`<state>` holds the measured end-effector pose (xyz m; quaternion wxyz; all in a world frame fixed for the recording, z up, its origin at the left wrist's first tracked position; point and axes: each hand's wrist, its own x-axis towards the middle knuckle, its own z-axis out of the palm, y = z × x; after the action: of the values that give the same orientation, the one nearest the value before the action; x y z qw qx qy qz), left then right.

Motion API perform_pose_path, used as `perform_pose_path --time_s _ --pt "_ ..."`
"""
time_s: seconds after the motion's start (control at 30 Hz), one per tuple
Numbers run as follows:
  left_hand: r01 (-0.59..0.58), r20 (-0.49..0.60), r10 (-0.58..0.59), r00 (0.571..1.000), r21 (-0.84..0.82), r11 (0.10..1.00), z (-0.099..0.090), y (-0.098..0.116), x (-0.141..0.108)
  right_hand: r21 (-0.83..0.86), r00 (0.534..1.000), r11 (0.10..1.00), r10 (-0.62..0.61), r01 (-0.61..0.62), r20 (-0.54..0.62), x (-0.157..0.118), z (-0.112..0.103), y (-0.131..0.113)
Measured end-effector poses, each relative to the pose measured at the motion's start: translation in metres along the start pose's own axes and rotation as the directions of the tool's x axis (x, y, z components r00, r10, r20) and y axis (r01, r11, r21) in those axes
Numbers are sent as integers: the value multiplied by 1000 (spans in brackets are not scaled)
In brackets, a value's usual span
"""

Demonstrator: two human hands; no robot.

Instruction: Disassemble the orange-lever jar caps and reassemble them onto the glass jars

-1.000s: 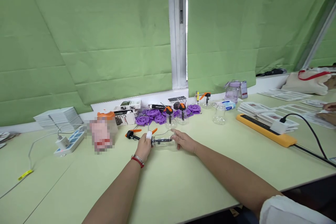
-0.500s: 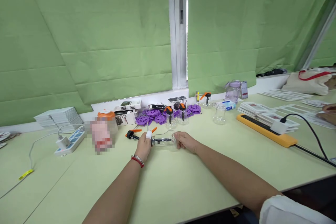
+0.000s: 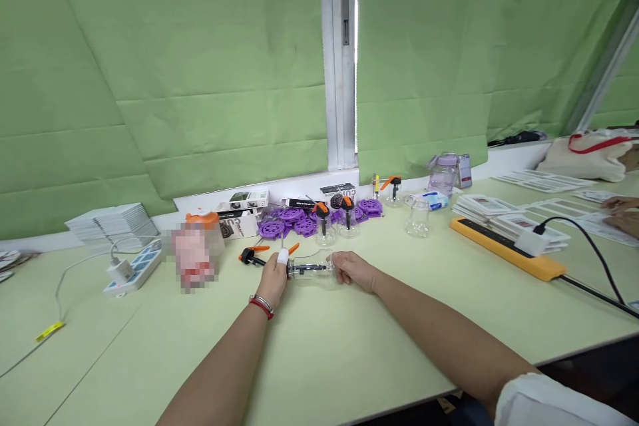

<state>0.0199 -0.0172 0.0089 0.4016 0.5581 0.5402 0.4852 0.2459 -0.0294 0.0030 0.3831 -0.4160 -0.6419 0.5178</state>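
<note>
Lying on its side between my two hands is a clear glass jar (image 3: 323,269), its narrow end toward the left. A black rod-like part runs through its mouth, with a black knob (image 3: 246,256) jutting out to the left. My left hand (image 3: 273,278) is closed round the jar's mouth end and the black part; something white covers its thumb. My right hand (image 3: 353,269) grips the jar's wide base with curled fingers. Orange levers (image 3: 293,249) show beyond my left hand. Several similar glass jars (image 3: 325,231) with black-and-orange tops stand behind, and an open glass jar (image 3: 417,218) stands at right.
Purple plastic discs (image 3: 291,218) and printed boxes (image 3: 239,223) lie at the back. An orange power strip (image 3: 504,247) with a cord lies right, beside stacked cards (image 3: 479,206). At left are a white power strip (image 3: 134,269) and a blurred pink item (image 3: 194,256). Another person's hands (image 3: 622,213) are far right.
Both my hands keep the same hold on the jar, and it has barely moved. The other person's hands at far right have shifted slightly left.
</note>
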Motion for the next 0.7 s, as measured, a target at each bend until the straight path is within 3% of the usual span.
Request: perform_pose_path --time_s 0.23,0.4,0.57,0.7 --pt "13 -32 -12 999 35 999 -1 1 0 246 994 966 -100 85 49 -8 -3 -5" --pt "-17 -27 18 999 17 1000 2 5 -3 169 998 984 -57 53 19 -4 -3 -1" --pt "30 -7 -30 1000 13 999 3 5 -4 46 998 999 -12 15 -64 -1 0 -2" --pt "36 -32 -35 999 31 999 0 0 1 93 998 994 -47 51 -42 -5 2 -7"
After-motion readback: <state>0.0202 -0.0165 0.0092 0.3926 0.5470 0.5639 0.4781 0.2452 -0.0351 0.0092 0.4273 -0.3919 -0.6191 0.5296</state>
